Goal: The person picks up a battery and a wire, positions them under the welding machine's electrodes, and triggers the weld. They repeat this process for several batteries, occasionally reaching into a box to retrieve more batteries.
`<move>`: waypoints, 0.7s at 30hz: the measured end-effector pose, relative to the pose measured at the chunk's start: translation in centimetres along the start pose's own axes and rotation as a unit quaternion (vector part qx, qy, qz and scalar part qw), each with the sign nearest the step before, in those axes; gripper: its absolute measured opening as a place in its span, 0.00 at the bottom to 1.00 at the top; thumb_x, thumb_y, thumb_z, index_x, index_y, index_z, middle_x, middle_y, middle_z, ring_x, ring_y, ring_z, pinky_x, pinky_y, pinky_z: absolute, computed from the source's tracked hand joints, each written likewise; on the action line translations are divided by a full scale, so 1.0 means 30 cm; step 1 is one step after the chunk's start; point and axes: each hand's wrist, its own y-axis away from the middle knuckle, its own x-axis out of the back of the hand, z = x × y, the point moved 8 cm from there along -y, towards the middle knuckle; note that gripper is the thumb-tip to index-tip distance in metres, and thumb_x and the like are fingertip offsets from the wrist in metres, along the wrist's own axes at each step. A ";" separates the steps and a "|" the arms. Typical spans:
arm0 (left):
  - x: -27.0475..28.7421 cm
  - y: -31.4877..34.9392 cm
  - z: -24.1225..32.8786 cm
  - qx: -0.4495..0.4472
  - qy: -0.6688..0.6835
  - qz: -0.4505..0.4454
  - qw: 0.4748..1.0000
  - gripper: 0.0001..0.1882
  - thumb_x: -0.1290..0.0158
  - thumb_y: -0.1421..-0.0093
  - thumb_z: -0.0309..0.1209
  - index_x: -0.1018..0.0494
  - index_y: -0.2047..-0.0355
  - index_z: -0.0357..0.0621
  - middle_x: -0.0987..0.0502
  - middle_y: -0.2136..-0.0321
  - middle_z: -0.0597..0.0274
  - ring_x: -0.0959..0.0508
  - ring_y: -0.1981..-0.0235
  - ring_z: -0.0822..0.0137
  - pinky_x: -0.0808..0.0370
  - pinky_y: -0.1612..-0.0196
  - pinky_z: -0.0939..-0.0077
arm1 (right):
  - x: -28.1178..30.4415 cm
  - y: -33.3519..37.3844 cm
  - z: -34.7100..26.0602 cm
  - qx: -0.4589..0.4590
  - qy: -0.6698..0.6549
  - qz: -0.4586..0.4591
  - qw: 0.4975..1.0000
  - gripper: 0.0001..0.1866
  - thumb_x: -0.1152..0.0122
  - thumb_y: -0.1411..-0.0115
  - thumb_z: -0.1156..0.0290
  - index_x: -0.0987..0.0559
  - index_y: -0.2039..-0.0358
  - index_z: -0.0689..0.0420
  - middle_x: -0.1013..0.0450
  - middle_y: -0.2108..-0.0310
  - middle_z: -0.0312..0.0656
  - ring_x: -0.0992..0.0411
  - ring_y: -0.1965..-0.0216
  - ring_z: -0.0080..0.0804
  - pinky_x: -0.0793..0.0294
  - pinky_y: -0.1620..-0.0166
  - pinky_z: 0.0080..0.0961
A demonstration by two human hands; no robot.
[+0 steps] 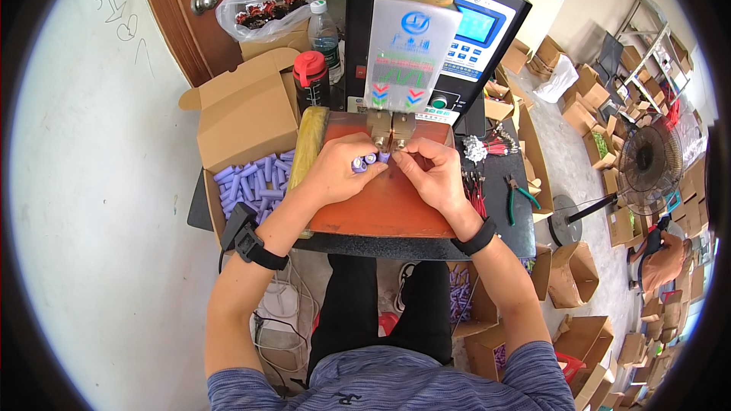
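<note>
Purple battery cells [359, 164], several at most, are gripped in my left hand [335, 170], their ends poking out between thumb and fingers. Another purple cell [384, 157] stands between my two hands, right under the metal electrode tips [390, 135] of a bench spot welder [402, 57]. My right hand [434, 173] is closed in a pinch beside those tips; whatever its thumb and forefinger hold is too small to make out. Both hands are over an orange-brown work mat [381, 209].
An open cardboard box of purple cells [255, 179] stands left of the mat, beside a yellow roll [311, 144]. Behind are a red-lidded bottle [311, 80] and a water bottle [324, 34]. Red-wired leads [476, 190] and green-handled pliers [514, 198] lie at right.
</note>
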 end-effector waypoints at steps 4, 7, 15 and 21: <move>0.002 -0.008 0.017 -0.010 -0.012 -0.005 1.000 0.09 0.41 0.45 0.29 0.23 0.65 0.39 0.24 0.75 0.56 0.24 0.75 0.62 0.29 0.71 0.69 | 0.006 0.001 -0.009 0.000 0.028 -0.001 1.000 0.05 0.35 0.45 0.74 0.19 0.69 0.61 0.23 0.75 0.38 0.29 0.78 0.18 0.30 0.73 0.18; 0.005 -0.005 0.013 -0.002 0.005 0.004 1.000 0.09 0.41 0.45 0.29 0.23 0.65 0.39 0.25 0.76 0.57 0.25 0.76 0.62 0.30 0.71 0.69 | 0.000 0.002 -0.013 -0.013 0.013 0.002 1.000 0.05 0.35 0.45 0.74 0.19 0.69 0.60 0.23 0.74 0.39 0.28 0.78 0.20 0.30 0.73 0.18; -0.007 -0.003 -0.009 0.028 -0.002 -0.017 0.999 0.09 0.41 0.46 0.28 0.23 0.64 0.39 0.25 0.78 0.59 0.25 0.82 0.67 0.30 0.77 0.73 | 0.004 0.002 -0.005 0.007 0.031 0.007 0.999 0.05 0.35 0.46 0.74 0.19 0.68 0.60 0.22 0.74 0.40 0.27 0.78 0.23 0.29 0.72 0.21; -0.005 0.001 -0.021 0.035 -0.010 -0.017 0.999 0.09 0.40 0.46 0.27 0.22 0.65 0.39 0.25 0.80 0.59 0.25 0.83 0.69 0.30 0.77 0.74 | 0.006 0.002 -0.022 0.030 0.034 0.019 0.999 0.05 0.35 0.46 0.74 0.19 0.69 0.60 0.23 0.75 0.39 0.29 0.79 0.22 0.30 0.74 0.21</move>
